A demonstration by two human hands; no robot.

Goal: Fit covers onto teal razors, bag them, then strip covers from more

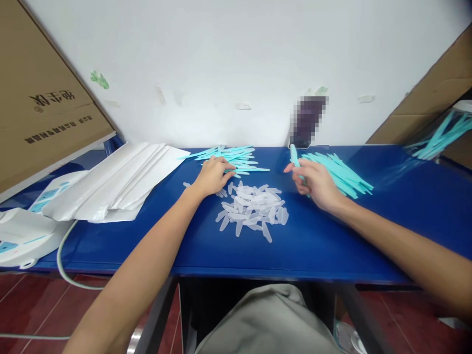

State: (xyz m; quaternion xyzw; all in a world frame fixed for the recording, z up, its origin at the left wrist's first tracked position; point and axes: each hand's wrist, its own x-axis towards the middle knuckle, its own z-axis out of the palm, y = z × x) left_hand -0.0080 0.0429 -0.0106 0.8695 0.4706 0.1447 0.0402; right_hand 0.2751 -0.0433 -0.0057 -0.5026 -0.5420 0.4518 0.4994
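Observation:
My right hand (313, 179) is closed around a turquoise eyebrow razor (294, 155), slim and stick-shaped, held with its wider end up. Just right of that hand, many similar razors (341, 174) lie in a fairly aligned pile. My left hand (216, 176) rests at a looser heap of turquoise razors (239, 156); its thumb and forefinger pinch at one on the near side, though the grip is partly hidden. Between the hands and nearer to me is a heap of small translucent plastic caps (254, 206). A few more caps lie partly under my left wrist.
White plastic bags (118, 182) lie on the blue table (287, 255) at left, beside a white device with blue panels (22, 236) and a cable. Cardboard boxes (47, 88) stand at both sides. A phone (308, 120), blurred out, leans on the wall. Bagged turquoise razors (442, 137) are far right.

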